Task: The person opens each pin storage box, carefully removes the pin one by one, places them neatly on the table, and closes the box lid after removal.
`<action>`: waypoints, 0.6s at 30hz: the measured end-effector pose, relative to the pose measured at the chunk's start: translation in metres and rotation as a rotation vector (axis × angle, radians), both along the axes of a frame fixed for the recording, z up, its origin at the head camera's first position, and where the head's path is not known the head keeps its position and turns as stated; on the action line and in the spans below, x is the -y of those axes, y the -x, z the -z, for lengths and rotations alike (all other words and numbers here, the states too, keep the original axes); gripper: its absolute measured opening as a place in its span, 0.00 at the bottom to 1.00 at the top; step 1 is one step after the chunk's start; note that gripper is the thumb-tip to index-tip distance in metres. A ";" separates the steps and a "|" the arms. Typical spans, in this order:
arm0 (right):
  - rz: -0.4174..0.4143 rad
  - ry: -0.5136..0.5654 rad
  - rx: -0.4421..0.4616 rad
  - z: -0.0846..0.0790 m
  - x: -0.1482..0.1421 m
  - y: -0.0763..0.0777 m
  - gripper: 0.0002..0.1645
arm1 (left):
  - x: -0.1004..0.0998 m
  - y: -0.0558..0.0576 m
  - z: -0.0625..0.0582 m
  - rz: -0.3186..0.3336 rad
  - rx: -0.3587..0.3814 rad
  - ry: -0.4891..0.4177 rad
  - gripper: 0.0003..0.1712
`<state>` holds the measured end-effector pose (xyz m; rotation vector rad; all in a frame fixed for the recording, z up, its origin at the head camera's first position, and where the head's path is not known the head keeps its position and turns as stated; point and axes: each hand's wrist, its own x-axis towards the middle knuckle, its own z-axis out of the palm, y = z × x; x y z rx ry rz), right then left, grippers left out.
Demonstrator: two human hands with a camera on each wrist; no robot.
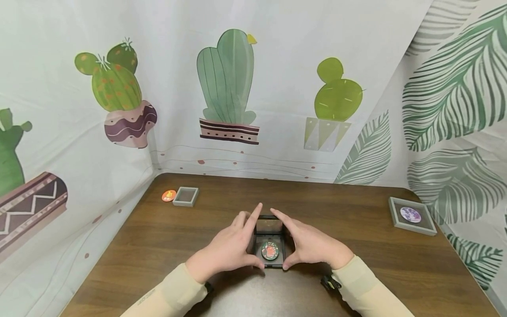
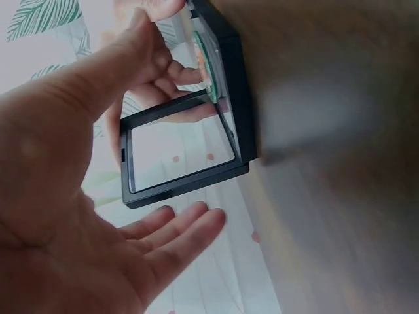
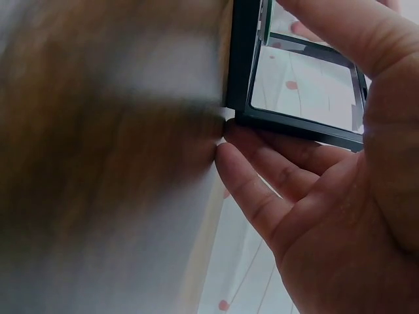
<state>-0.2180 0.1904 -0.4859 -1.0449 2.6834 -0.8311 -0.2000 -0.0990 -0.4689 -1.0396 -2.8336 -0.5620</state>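
Observation:
A black hinged display case (image 1: 269,266) with clear film panes stands unfolded on the table, its lid (image 2: 185,188) raised at the back. On the lower pane lies a round green-rimmed badge (image 1: 270,250) with a red design. My left hand (image 1: 231,246) is at the case's left side, thumb by the front corner; in the left wrist view its straight fingers are apart from the lid. At the right side, my right hand (image 1: 313,242) has its thumb at the front corner and its index finger near the lid's top. Its other fingertips (image 3: 237,160) are beside the hinge corner.
At the back left are a round orange badge (image 1: 168,196) and a small grey frame (image 1: 191,204). A larger grey case (image 1: 416,227) holding a purple round badge lies at the right. A cactus-print curtain (image 1: 277,88) hangs behind the brown table (image 1: 336,202).

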 end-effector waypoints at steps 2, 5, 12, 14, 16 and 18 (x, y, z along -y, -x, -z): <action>-0.002 0.002 0.000 0.000 0.000 0.000 0.94 | 0.000 0.001 -0.001 0.005 -0.041 -0.027 0.93; -0.004 0.002 -0.002 0.000 0.000 0.000 0.94 | 0.000 0.001 -0.002 0.008 -0.089 -0.066 0.90; -0.005 0.000 -0.004 -0.001 0.000 0.000 0.95 | -0.004 0.001 -0.002 -0.006 -0.131 -0.126 0.84; -0.006 -0.001 -0.004 -0.001 0.000 0.000 0.95 | -0.005 0.001 -0.001 -0.012 -0.134 -0.136 0.83; -0.006 -0.004 -0.005 -0.002 0.000 -0.001 0.95 | -0.006 0.000 -0.001 -0.018 -0.140 -0.139 0.83; -0.007 -0.007 -0.007 -0.002 0.000 -0.001 0.94 | -0.007 -0.001 -0.001 -0.021 -0.150 -0.135 0.81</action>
